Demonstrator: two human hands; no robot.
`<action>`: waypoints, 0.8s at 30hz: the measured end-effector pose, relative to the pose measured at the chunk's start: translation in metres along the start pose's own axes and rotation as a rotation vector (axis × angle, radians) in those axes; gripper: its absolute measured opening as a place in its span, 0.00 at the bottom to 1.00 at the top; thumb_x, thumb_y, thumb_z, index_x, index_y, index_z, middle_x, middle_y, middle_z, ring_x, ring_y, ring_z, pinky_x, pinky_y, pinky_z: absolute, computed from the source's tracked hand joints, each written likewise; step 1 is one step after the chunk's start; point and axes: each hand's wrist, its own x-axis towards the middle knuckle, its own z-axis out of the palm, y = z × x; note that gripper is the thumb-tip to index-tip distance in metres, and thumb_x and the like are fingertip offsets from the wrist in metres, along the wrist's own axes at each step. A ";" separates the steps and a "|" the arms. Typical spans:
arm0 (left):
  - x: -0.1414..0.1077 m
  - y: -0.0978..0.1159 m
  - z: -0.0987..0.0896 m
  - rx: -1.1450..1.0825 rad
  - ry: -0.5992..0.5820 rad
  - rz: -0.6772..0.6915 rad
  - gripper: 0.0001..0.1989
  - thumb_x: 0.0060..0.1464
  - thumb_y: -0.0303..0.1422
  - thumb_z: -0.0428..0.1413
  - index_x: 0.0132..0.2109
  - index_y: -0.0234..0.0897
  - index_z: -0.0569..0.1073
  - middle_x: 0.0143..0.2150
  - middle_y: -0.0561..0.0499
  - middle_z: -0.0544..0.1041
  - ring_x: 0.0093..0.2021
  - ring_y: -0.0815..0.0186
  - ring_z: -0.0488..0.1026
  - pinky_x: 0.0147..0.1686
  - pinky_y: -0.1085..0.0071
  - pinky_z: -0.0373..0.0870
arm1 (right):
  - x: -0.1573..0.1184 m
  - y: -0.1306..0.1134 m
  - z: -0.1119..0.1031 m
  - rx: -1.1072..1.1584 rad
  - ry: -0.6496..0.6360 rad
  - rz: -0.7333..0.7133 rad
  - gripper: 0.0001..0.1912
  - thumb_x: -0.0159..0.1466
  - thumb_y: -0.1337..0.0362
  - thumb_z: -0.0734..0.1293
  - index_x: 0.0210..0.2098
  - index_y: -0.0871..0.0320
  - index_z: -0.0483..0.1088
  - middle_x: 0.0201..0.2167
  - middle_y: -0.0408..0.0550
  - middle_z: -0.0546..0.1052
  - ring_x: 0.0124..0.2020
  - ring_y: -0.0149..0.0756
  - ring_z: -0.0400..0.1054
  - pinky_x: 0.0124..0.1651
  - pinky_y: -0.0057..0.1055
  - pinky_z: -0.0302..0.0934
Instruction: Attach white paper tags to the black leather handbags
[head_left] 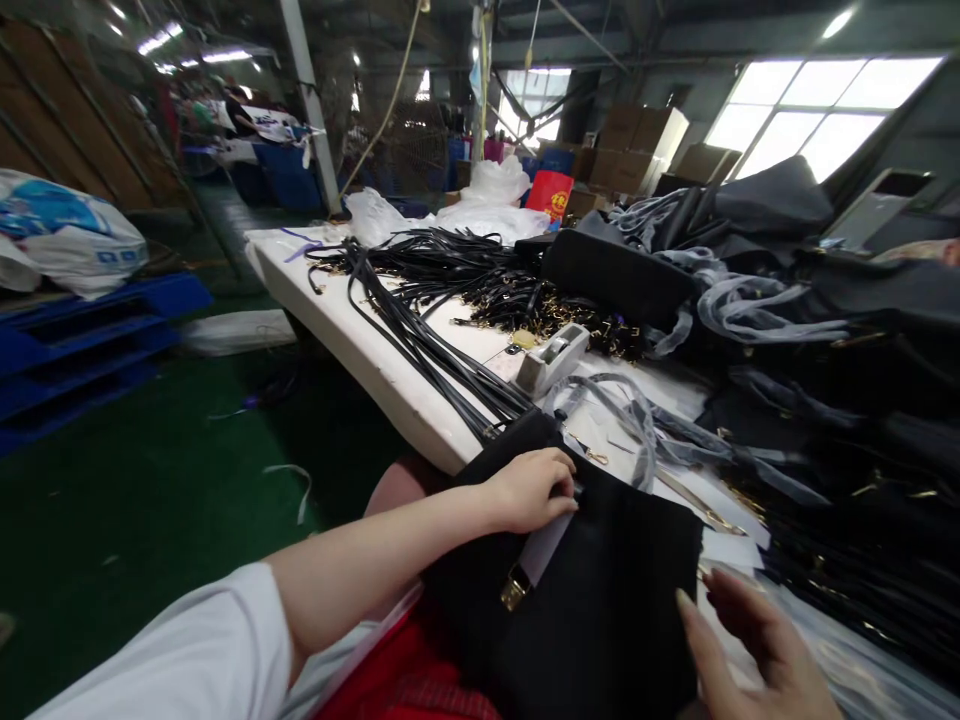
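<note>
A black bag [600,580] lies over my lap and against the table edge. On its front is a pale grey strip [546,548] with a gold clasp [514,588] at its lower end. My left hand [534,490] rests on the bag, fingers curled and thumb pinching the strip's upper end. Beside the bag's right edge, my right hand [757,645] is held with thumb and fingers apart, nothing between them. Whether its thumb touches the bag's edge I cannot tell.
Black straps [442,355] with gold hooks lie across the white table [352,345]. A white tape dispenser [553,358] stands beyond the bag. Plastic-wrapped handles [765,305] and black bags [622,270] are piled on the right. Blue pallets [97,330] stand on the floor at left.
</note>
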 end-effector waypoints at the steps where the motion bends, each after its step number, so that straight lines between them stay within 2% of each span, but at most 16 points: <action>1: 0.000 -0.001 0.003 -0.036 0.039 -0.027 0.04 0.52 0.30 0.61 0.32 0.37 0.74 0.49 0.47 0.75 0.49 0.60 0.73 0.52 0.63 0.68 | 0.000 0.000 0.005 -0.002 -0.017 -0.023 0.39 0.52 0.38 0.68 0.54 0.56 0.67 0.52 0.57 0.74 0.49 0.55 0.70 0.49 0.47 0.66; 3: 0.001 0.000 0.007 -0.065 0.101 -0.044 0.03 0.53 0.28 0.60 0.33 0.37 0.73 0.51 0.46 0.74 0.51 0.60 0.72 0.53 0.63 0.67 | 0.000 0.000 0.017 -0.008 -0.082 -0.069 0.43 0.52 0.37 0.67 0.56 0.60 0.64 0.53 0.60 0.71 0.53 0.56 0.67 0.54 0.52 0.62; 5: 0.004 0.001 0.011 -0.038 0.096 -0.001 0.03 0.54 0.25 0.57 0.34 0.37 0.71 0.51 0.47 0.74 0.51 0.60 0.71 0.54 0.63 0.67 | -0.001 0.000 0.026 -0.033 -0.111 -0.094 0.42 0.54 0.37 0.65 0.56 0.62 0.63 0.55 0.62 0.69 0.57 0.57 0.63 0.59 0.53 0.57; 7: 0.007 0.004 0.012 0.026 0.046 0.048 0.04 0.56 0.23 0.54 0.36 0.37 0.70 0.47 0.48 0.75 0.48 0.61 0.72 0.51 0.64 0.68 | -0.002 0.001 0.032 -0.045 -0.097 -0.120 0.39 0.57 0.39 0.63 0.55 0.63 0.63 0.55 0.63 0.68 0.59 0.57 0.60 0.61 0.53 0.54; 10: 0.010 0.005 0.010 0.116 0.013 0.034 0.05 0.57 0.24 0.52 0.37 0.37 0.70 0.38 0.50 0.75 0.41 0.62 0.71 0.45 0.66 0.68 | -0.002 0.005 0.034 -0.027 -0.073 -0.139 0.35 0.59 0.42 0.63 0.55 0.61 0.62 0.57 0.62 0.67 0.61 0.56 0.59 0.63 0.53 0.52; 13: 0.010 0.004 0.004 0.138 0.006 0.010 0.04 0.59 0.27 0.52 0.35 0.38 0.70 0.35 0.51 0.74 0.38 0.63 0.71 0.41 0.67 0.68 | -0.001 0.015 0.035 -0.006 -0.053 -0.100 0.37 0.58 0.42 0.65 0.57 0.60 0.60 0.58 0.62 0.66 0.61 0.56 0.58 0.63 0.53 0.52; 15: 0.006 0.002 0.000 0.158 0.015 0.025 0.02 0.59 0.29 0.53 0.36 0.38 0.70 0.36 0.50 0.75 0.39 0.62 0.72 0.43 0.65 0.69 | -0.001 0.022 0.037 0.010 -0.080 -0.034 0.39 0.58 0.41 0.66 0.59 0.61 0.59 0.59 0.62 0.66 0.61 0.57 0.59 0.62 0.52 0.54; 16: 0.003 0.001 -0.003 0.174 0.046 0.038 0.01 0.58 0.30 0.54 0.38 0.38 0.70 0.39 0.49 0.75 0.42 0.61 0.72 0.46 0.64 0.70 | -0.001 0.025 0.038 0.017 -0.093 0.000 0.40 0.58 0.40 0.65 0.60 0.61 0.58 0.59 0.62 0.66 0.62 0.56 0.59 0.62 0.52 0.54; 17: 0.000 -0.001 -0.006 0.195 0.101 0.048 0.04 0.58 0.31 0.55 0.41 0.38 0.71 0.43 0.48 0.75 0.46 0.59 0.72 0.50 0.62 0.69 | -0.001 0.027 0.039 0.022 -0.093 0.030 0.40 0.59 0.39 0.64 0.60 0.61 0.57 0.60 0.62 0.65 0.62 0.56 0.59 0.62 0.51 0.54; 20: -0.011 -0.013 -0.021 0.271 0.348 0.016 0.16 0.58 0.34 0.56 0.52 0.38 0.68 0.57 0.44 0.70 0.58 0.56 0.65 0.61 0.56 0.62 | -0.001 0.027 0.041 0.036 -0.081 0.093 0.43 0.59 0.36 0.60 0.62 0.61 0.56 0.61 0.62 0.65 0.63 0.55 0.58 0.63 0.50 0.53; 22: -0.016 -0.026 -0.034 0.284 0.482 -0.074 0.20 0.58 0.38 0.55 0.55 0.36 0.66 0.60 0.41 0.67 0.61 0.54 0.63 0.63 0.54 0.58 | 0.000 0.024 0.038 0.059 -0.096 0.119 0.45 0.58 0.35 0.61 0.62 0.62 0.57 0.61 0.63 0.65 0.63 0.56 0.58 0.63 0.50 0.53; 24: -0.019 -0.044 -0.046 0.179 0.509 -0.223 0.21 0.58 0.44 0.52 0.53 0.34 0.68 0.56 0.40 0.70 0.59 0.53 0.65 0.61 0.52 0.60 | 0.004 0.021 0.035 0.103 -0.116 0.153 0.46 0.55 0.35 0.64 0.60 0.63 0.59 0.59 0.63 0.68 0.62 0.57 0.60 0.63 0.50 0.54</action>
